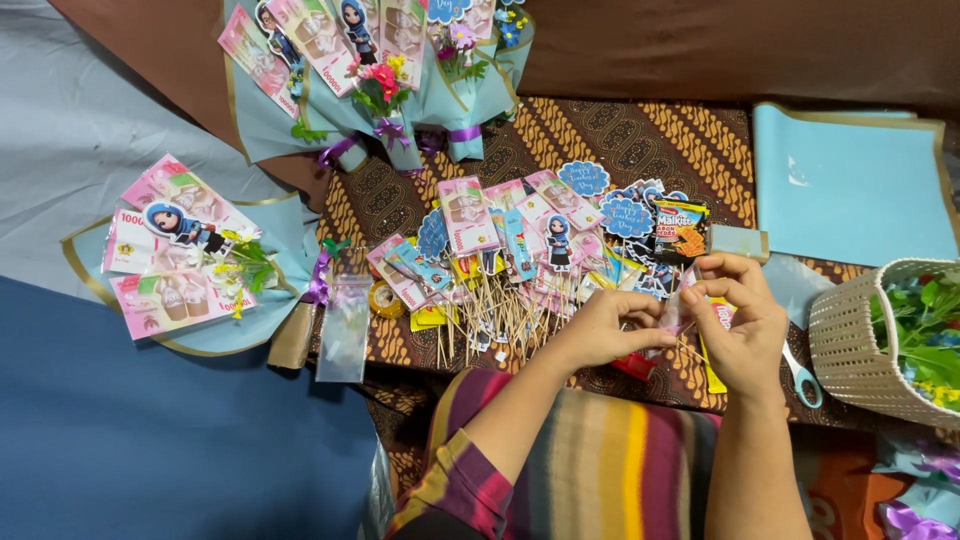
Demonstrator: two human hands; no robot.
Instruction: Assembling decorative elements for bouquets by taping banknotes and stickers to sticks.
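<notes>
A snack pack [680,230], black, orange and yellow, lies at one o'clock. Round blue tags [584,178] sit at twelve. A clear bag [345,320] lies at nine.

Two hands: left [604,327], right [742,318]; no rings, no watch, no gloves. Forearms bare. Left sleeve [462,480] pushed up to elbow at 7 o'clock; striped maroon, purple, olive, dark cuff edge. Striped cloth [610,470] over lap at 6 o'clock: bands of grey-blue, tan, yellow, orange, red, maroon, running lengthwise. Right sleeve out of view.
</notes>
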